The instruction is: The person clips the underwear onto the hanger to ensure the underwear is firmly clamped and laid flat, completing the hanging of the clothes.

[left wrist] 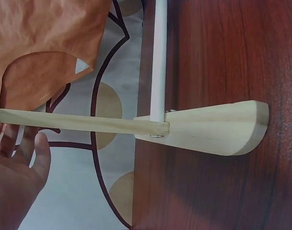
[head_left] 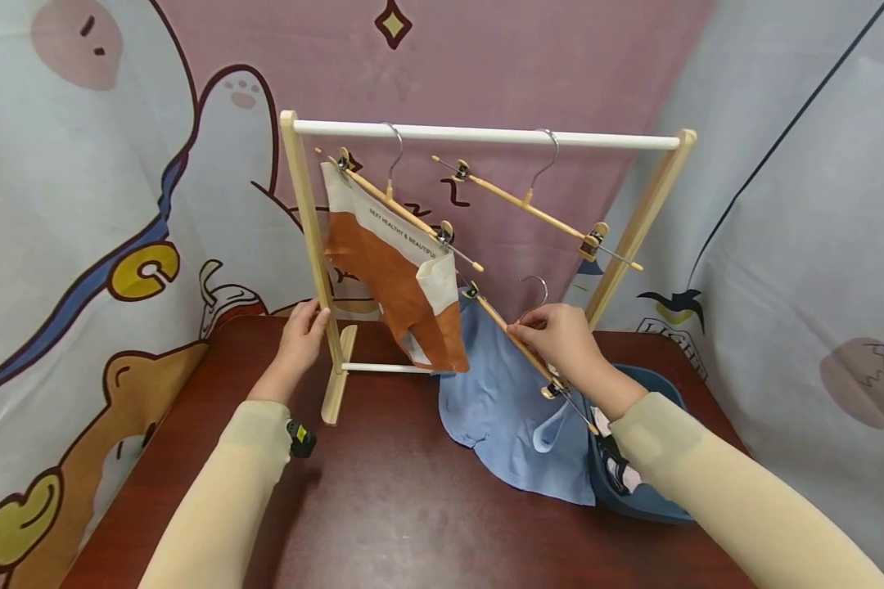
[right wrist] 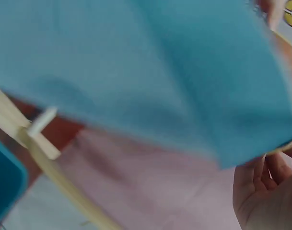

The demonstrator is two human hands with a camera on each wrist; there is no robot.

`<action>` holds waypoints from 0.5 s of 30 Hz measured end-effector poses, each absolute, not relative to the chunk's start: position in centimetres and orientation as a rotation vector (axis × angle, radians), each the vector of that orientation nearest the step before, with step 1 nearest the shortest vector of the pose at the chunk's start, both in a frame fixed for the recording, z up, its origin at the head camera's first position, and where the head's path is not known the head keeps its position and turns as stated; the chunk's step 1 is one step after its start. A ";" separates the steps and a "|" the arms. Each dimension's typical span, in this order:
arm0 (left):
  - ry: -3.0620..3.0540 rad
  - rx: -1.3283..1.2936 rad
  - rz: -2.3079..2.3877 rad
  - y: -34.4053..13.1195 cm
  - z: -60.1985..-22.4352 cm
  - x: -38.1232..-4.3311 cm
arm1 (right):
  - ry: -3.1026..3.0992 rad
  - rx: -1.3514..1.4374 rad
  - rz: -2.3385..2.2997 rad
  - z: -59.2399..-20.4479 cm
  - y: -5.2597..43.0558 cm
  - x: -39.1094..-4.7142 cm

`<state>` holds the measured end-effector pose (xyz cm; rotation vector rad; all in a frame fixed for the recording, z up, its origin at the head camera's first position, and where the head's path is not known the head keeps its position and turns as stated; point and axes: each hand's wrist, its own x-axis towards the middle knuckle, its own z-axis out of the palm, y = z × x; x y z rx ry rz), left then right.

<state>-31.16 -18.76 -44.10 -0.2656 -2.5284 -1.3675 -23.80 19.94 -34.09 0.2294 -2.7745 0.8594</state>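
Note:
My right hand (head_left: 560, 339) pinches the wooden bar of a clip hanger (head_left: 511, 331), tilted down to the right. A light blue garment (head_left: 501, 409) hangs from its clips and fills much of the right wrist view, blurred. The hanger's metal hook stands free below the rack's rail. At the left post (head_left: 313, 245) of a small wooden clothes rack, my left hand (head_left: 299, 339) holds on, fingers behind the post and thumb on the near side. An orange and white garment (head_left: 390, 262) with printed lettering is clipped to a hanger on the white rail (head_left: 471, 133).
A bare clip hanger (head_left: 530, 209) hangs on the rail's right half. At the right of the brown table (head_left: 383, 507) stands a blue basket (head_left: 648, 507) with dark and pale fabric in it. A printed curtain (head_left: 501, 65) closes off the back.

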 end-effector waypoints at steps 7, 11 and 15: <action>-2.515 -0.265 -1.365 -18.9 -44.2 -31.2 | -2.762 0.272 0.899 -29.9 19.0 -23.5; -2.489 -0.287 -1.365 -18.9 -44.3 -31.2 | -2.713 0.323 0.862 -27.7 18.5 -23.4; -2.477 -0.299 -1.369 -18.9 -44.4 -31.3 | -2.691 0.368 0.818 -25.7 17.9 -23.3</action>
